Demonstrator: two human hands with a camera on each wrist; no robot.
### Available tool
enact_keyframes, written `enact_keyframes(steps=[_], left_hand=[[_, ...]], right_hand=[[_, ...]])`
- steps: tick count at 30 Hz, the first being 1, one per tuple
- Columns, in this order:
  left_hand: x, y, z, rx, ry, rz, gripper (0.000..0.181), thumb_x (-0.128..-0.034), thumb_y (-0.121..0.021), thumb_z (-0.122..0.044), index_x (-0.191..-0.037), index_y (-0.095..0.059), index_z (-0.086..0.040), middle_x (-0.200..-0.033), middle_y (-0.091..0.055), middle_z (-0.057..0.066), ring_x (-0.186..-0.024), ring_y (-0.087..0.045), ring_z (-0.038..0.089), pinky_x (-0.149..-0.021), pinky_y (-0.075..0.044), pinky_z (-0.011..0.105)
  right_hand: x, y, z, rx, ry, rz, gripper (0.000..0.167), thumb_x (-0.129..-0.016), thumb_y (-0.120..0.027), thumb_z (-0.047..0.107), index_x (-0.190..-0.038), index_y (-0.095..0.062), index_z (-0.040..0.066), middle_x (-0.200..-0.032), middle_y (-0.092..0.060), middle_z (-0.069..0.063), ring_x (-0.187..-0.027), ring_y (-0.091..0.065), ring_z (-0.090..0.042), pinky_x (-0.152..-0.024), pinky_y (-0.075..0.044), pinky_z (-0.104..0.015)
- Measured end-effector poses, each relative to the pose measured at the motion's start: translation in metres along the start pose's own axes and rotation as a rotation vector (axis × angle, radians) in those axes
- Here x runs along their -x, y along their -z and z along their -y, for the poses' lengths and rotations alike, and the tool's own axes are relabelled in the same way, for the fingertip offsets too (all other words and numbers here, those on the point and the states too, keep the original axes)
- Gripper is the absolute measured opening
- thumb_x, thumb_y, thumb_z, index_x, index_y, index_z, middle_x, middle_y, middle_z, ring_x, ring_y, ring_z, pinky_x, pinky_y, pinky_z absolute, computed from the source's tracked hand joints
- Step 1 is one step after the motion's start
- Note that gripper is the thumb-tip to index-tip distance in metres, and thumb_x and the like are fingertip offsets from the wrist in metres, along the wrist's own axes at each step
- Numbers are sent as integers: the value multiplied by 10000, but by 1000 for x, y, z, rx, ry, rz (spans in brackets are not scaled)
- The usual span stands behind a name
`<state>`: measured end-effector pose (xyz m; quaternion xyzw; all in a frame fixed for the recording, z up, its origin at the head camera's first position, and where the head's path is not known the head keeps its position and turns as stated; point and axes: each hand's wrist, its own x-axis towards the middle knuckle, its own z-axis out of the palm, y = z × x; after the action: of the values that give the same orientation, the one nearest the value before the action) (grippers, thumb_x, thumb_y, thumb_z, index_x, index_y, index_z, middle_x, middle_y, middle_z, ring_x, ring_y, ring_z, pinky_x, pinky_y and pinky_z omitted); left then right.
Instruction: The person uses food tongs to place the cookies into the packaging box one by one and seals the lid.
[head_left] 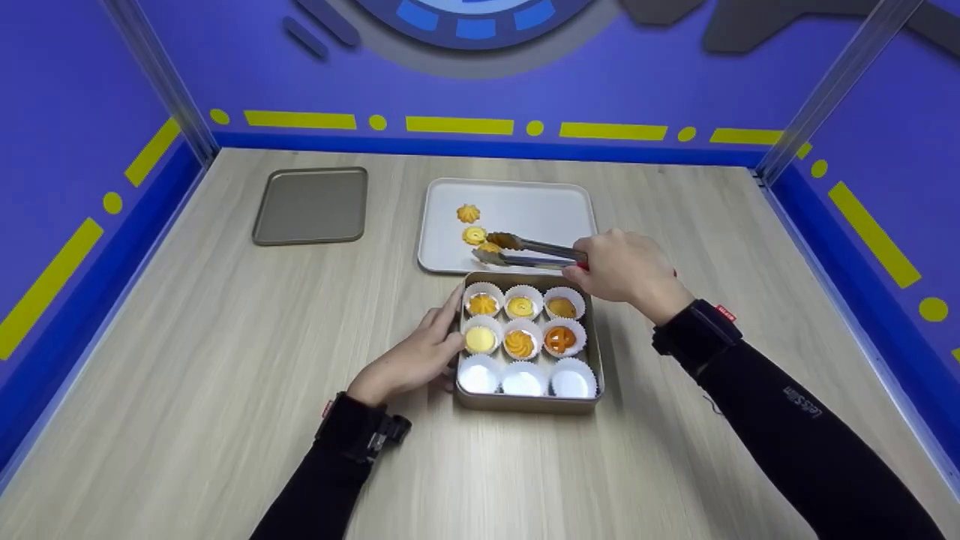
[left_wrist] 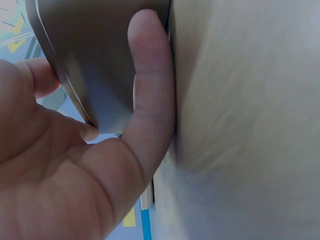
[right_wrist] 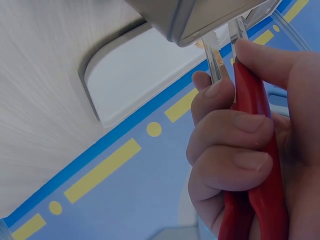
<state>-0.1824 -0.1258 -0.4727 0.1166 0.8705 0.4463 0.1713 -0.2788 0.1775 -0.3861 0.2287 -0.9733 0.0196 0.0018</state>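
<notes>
My right hand [head_left: 622, 266] grips the red handles of metal tongs [right_wrist: 257, 100]. In the head view the tong tips are spread at a yellow cookie [head_left: 489, 247] on a white tray [head_left: 540, 206]; whether they touch it I cannot tell. My left hand [head_left: 416, 356] rests against the left side of a metal tin [head_left: 525, 405], its thumb and fingers spread along the wall and rim. Inside the tin, white paper cups stand in three rows. Cookies fill the two far rows, while the near paper cups [head_left: 523, 379] hold nothing.
Two more cookies lie on the white tray, a star-shaped cookie [head_left: 468, 214] and a round cookie [head_left: 474, 235]. A flat metal lid [head_left: 311, 206] lies at the back left of the wooden table [head_left: 225, 360]. Blue walls stand behind and on both sides.
</notes>
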Motion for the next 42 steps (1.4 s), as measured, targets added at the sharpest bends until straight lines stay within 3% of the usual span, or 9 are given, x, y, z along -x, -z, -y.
enact_keyframes(steps=[6,10,13,15,18,22,28,34,42], left_hand=[[0,0,1,7,6,-7,810,-1069,-452,-312,-1711,37,-382,-1670,-307,176,-1361,-502,370,-1120,-483,509],[0,-1,1,47,13,1,816,-1063,-451,-290,-1715,33,-371,-1637,-327,169,-1196,-602,360,-894,-608,424],[1,-1,1,65,18,10,820,-1062,-450,-283,-1715,38,-366,-1609,-341,164,-1058,-632,330,-759,-619,368],[1,-1,1,58,17,9,818,-1065,-452,-286,-1716,38,-361,-1609,-343,160,-1065,-632,331,-801,-616,383],[1,-1,1,34,11,-1,813,-1069,-455,-293,-1719,31,-345,-1630,-338,157,-1221,-584,345,-984,-568,452],[0,-1,3,25,9,-5,809,-1072,-453,-299,-1718,31,-354,-1644,-331,157,-1325,-531,363,-1103,-494,519],[0,0,4,19,2,-5,812,-1064,-451,-301,-1721,24,-336,-1630,-344,165,-1323,-517,363,-1118,-476,517],[0,0,3,14,-5,-3,809,-1071,-456,-295,-1723,21,-318,-1640,-334,179,-1348,-498,373,-1160,-433,540],[-2,0,1,10,-2,-6,814,-1076,-458,-302,-1713,44,-363,-1633,-340,183,-1346,-509,380,-1154,-445,544]], right_hand=[[0,-1,0,-6,-5,9,330,-1002,-696,384,-1007,-747,57,-698,-577,-47,-651,-548,-245,-544,-365,-346],[1,-1,2,1,-3,15,325,-1007,-694,377,-1013,-747,56,-696,-566,-50,-649,-543,-241,-540,-354,-342],[1,-1,2,-3,-11,21,342,-1005,-702,385,-1051,-757,51,-720,-597,-59,-651,-554,-242,-542,-369,-337],[1,-1,3,-4,-17,24,358,-1001,-709,392,-1084,-763,48,-740,-620,-67,-657,-563,-245,-548,-382,-336],[1,0,4,-1,-16,22,372,-996,-716,400,-1097,-766,45,-747,-627,-72,-659,-566,-248,-550,-389,-338],[1,-1,5,13,-2,4,343,-997,-716,386,-1050,-766,50,-715,-602,-64,-644,-559,-245,-539,-378,-331],[3,-6,6,35,32,-53,280,-998,-711,343,-933,-741,72,-699,-592,-50,-639,-561,-239,-531,-398,-356],[5,-9,1,35,42,-68,279,-1005,-701,344,-933,-728,76,-708,-597,-46,-641,-557,-232,-535,-426,-370],[10,-4,-12,-19,19,-72,269,-1020,-676,333,-879,-677,104,-682,-521,-21,-633,-521,-224,-520,-349,-341]])
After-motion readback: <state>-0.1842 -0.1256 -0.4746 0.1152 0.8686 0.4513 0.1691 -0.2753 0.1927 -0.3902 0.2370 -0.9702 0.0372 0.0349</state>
